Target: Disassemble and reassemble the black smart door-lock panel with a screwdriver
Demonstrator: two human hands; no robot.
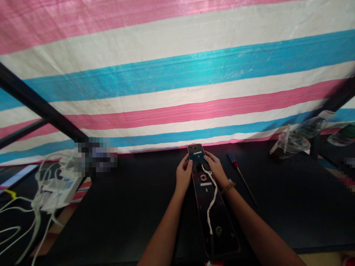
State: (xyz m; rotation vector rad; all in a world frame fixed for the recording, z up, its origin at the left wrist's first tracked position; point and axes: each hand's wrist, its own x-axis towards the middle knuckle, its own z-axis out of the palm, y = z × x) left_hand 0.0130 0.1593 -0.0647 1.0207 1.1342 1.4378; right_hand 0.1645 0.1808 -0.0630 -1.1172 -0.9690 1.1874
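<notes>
A long dark panel (219, 218) lies on the black table (133, 199), running away from me, with a white cable (212, 199) along its face. My left hand (183, 173) grips the panel's far end from the left side. My right hand (215, 168) grips the same end from the right, fingers over the top near the cable's end. A beaded bracelet sits on my right wrist.
A screwdriver (240, 175) with a red and blue handle lies on the table right of my right hand. A plastic cup (290, 145) and bottles (313, 127) stand at the back right. White chargers and cables (55, 188) pile at the left. A striped tarp hangs behind.
</notes>
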